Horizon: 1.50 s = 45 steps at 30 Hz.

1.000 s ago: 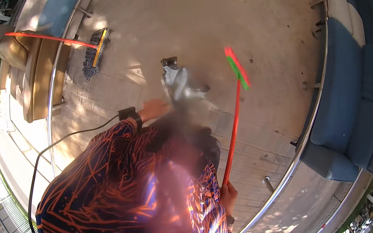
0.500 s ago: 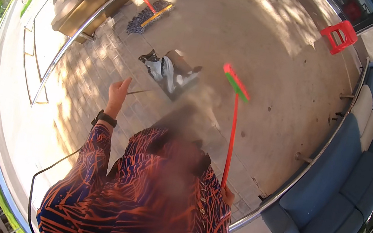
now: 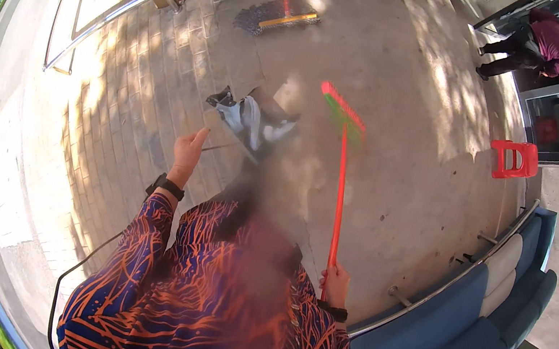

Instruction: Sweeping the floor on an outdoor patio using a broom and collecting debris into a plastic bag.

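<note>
My right hand (image 3: 335, 286) is wrapped round the red handle of a broom (image 3: 339, 198). The broom's head, green with red bristles, is over the concrete ahead and a little right of a dark dustpan (image 3: 264, 156). Crumpled white and black plastic (image 3: 248, 117) lies in and around the pan. My left hand (image 3: 188, 151) is closed on a thin dark rod that points toward the dustpan and looks like its handle. A blur in the middle of the picture hides where rod and pan meet. Both wrists wear black bands.
Beyond the pan lies a grey string mop (image 3: 268, 18) with a red handle. A metal rail (image 3: 118, 14) curves along the left, before brown furniture. To the right are a blue sofa (image 3: 429, 337), a red stool (image 3: 514, 160) and, farther off, a bending person (image 3: 544, 48).
My view has turned, bringing the person at the upper right into sight. The broom head is nearer the dustpan, and my right hand shows more fully. Both hands keep their hold.
</note>
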### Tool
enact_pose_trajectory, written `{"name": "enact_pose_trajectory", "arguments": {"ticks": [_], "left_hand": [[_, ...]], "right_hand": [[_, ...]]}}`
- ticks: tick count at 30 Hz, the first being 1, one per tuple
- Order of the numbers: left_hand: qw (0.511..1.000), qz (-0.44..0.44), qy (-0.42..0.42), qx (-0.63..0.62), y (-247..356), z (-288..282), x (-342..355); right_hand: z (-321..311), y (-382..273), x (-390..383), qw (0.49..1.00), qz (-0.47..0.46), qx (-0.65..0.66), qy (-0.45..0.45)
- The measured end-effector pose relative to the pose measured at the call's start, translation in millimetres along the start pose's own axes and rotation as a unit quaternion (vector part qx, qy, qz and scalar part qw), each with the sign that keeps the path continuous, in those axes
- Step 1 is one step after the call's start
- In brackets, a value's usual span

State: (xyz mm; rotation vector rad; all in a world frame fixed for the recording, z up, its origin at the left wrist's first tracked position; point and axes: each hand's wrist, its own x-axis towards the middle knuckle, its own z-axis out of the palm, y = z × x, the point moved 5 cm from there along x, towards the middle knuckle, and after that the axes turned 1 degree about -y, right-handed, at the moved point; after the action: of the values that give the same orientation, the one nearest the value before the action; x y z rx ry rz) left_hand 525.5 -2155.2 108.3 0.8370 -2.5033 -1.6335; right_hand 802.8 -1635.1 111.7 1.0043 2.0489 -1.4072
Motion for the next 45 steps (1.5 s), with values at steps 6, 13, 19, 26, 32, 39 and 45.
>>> {"name": "enact_pose_trajectory", "arguments": {"ticks": [6, 13, 19, 26, 32, 39, 45], "left_hand": [[0.993, -0.093, 0.017, -0.072, -38, -35, 42], [0.992, -0.115, -0.030, 0.040, -96, -13, 59], [0.977, -0.188, 0.033, 0.099, -142, -87, 43], [0.956, -0.265, 0.102, 0.068, -202, -123, -2], [0.919, -0.307, 0.241, -0.047, -223, -175, -127], [0.789, -0.438, 0.402, -0.152, -265, -237, -261], [0.730, -0.432, 0.477, -0.232, -289, -270, -331]], "right_hand": [[43, -130, 145, 0.994, -0.111, 0.002, -0.026], [99, -318, 292, 0.987, -0.148, -0.035, -0.049], [157, -413, 335, 0.990, -0.109, -0.056, -0.073], [147, -283, 386, 0.956, -0.214, -0.199, 0.001], [142, -128, 243, 0.921, -0.300, -0.245, -0.038], [75, 96, 76, 0.917, -0.211, -0.334, -0.057], [23, 160, -52, 0.964, -0.144, -0.164, -0.152]]}}
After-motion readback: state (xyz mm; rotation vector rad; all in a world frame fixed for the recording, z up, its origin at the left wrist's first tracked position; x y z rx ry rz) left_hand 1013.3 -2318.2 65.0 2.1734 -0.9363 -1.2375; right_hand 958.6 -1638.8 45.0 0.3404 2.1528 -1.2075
